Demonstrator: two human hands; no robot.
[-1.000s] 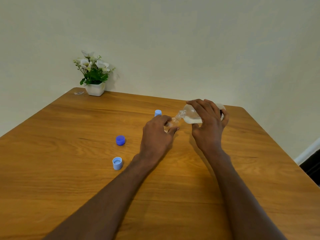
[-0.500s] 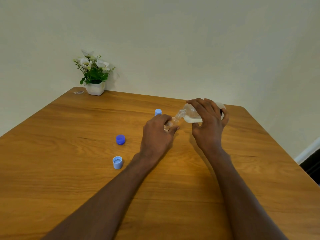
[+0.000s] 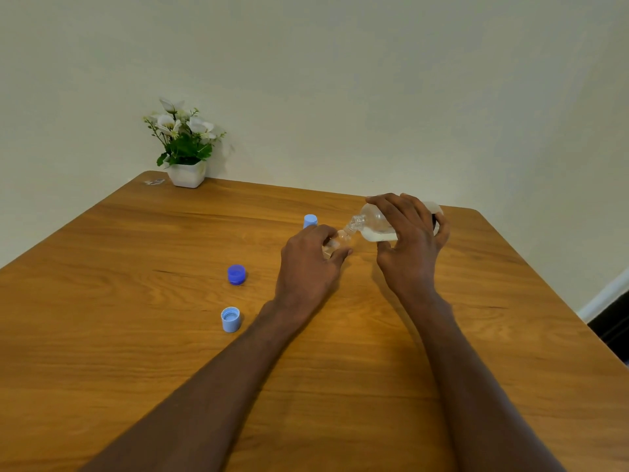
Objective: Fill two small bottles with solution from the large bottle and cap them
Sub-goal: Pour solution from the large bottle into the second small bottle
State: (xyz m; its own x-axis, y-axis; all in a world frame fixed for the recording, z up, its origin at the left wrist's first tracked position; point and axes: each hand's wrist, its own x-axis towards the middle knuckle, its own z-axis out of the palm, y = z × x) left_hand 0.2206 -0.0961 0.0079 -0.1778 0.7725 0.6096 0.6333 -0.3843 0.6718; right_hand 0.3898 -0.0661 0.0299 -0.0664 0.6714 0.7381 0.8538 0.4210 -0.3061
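Three caps: loose dark-blue cap (image 3: 236,274), loose light-blue cap (image 3: 230,319), capped bottle (image 3: 310,221).

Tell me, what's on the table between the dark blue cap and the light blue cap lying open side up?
Nothing: in the head view only bare wooden table lies between the dark blue cap and the upturned light blue cap.

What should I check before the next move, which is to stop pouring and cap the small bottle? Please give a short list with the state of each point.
1. Left hand grips small bottle: ok.
2. Right hand holds large bottle tilted, its neck at the small bottle's mouth: ok.
3. Fill level in small bottle: cannot tell, hand hides it.
4. Open light blue cap free on table: ok.
5. Dark blue cap free: ok.
6. Spill near bottles: cannot tell.
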